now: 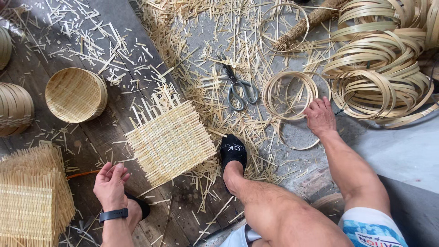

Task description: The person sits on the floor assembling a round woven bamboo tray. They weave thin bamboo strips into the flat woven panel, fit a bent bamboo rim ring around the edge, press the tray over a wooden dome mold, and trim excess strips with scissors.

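I look straight down at a floor [402, 151] littered with bamboo offcuts. My left hand [111, 185] rests low near my left foot, palm turned up, fingers loosely curled and spread, its grip holding nothing. A black wristband [113, 214] sits on that wrist. Just beside the fingertips, up and to the right, a square woven bamboo mat [171, 142] lies flat on the dark wooden planks [114, 132], loose strip ends bristling along its top edge. My right arm stretches forward over my bent knee; the right hand [320, 118] is palm down, fingers spread, fingertips touching a coil of thin bamboo hoops [289, 95] on the floor. I cannot tell whether that grip pinches a hoop. Grey-handled scissors [240, 87] lie left of the hoops. A round woven basket [76, 94] sits further left, and a large heap of bamboo rings [384, 68] fills the upper right.
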`<state>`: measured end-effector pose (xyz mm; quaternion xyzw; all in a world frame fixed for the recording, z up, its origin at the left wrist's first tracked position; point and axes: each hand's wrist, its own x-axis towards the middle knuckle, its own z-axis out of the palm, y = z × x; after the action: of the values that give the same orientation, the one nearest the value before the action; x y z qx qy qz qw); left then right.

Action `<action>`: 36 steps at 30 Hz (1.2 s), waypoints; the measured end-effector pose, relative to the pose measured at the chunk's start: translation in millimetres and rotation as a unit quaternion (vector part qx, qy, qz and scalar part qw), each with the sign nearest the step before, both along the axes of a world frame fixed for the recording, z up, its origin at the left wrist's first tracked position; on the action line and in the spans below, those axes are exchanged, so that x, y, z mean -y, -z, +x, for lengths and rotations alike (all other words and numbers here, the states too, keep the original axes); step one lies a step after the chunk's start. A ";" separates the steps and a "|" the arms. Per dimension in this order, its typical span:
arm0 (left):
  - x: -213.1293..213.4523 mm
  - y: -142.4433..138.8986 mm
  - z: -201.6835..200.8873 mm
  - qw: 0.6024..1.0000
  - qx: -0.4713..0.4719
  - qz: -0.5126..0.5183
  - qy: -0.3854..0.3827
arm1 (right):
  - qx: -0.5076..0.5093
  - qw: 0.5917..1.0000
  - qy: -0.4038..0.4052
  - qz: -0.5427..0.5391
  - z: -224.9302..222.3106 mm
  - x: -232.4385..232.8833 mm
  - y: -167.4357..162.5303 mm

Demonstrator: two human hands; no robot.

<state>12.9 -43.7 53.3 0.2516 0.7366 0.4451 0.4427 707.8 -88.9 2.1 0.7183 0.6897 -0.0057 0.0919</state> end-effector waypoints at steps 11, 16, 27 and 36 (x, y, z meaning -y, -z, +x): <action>-14.0 -40.2 51.5 0.996 -0.033 0.073 0.050 | -0.231 0.961 0.132 0.071 -21.4 -44.5 -67.6; -21.9 -82.6 103.3 0.964 -0.155 0.132 0.169 | -0.418 0.850 0.306 0.090 -0.6 -69.0 -134.1; -5.8 -108.0 171.2 0.943 -0.039 0.166 0.285 | -0.539 0.705 0.444 0.125 7.5 -49.0 -178.4; -1.2 -102.4 238.0 0.926 -0.079 0.181 0.323 | -0.791 0.526 0.299 0.094 -36.8 -35.5 -232.0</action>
<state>250.9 -42.5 155.7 0.5857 0.5551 0.3826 0.4498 671.0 -53.4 234.2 0.5879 0.2211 -0.5340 -0.5660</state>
